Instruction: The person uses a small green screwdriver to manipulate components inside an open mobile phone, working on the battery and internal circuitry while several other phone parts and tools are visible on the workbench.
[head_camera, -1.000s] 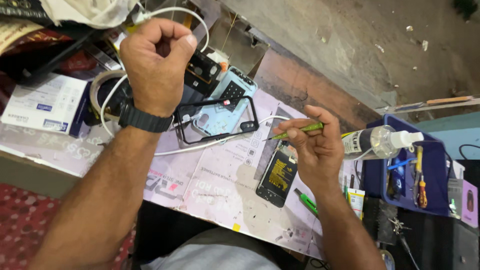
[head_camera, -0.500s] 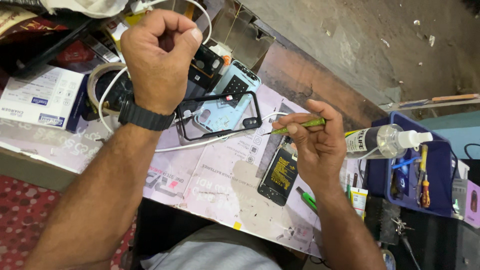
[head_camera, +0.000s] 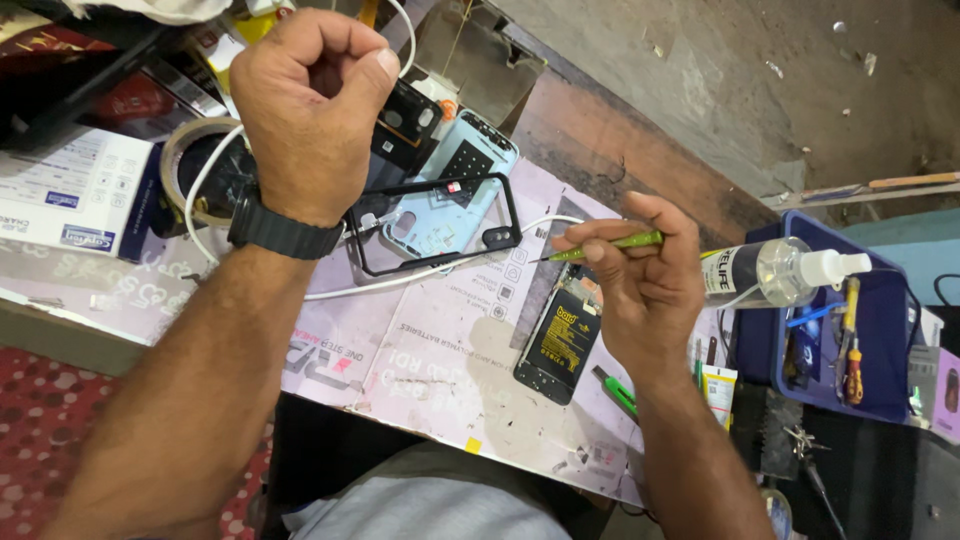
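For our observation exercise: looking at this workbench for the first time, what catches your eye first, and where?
The raised, clenched left hand with a black wristwatch dominates the upper left. At centre right, the right hand pinches a thin green tool above an opened phone lying on the pale mat. A clear bottle lies at right.

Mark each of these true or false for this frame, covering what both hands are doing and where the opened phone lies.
1. The right hand holds a green-handled tool. True.
2. The left hand lies flat on the mat. False: it is raised in a fist, with a black watch on its wrist.
3. The opened phone lies below the right hand. True.
4. The clear bottle stands upright. False: it lies on its side.
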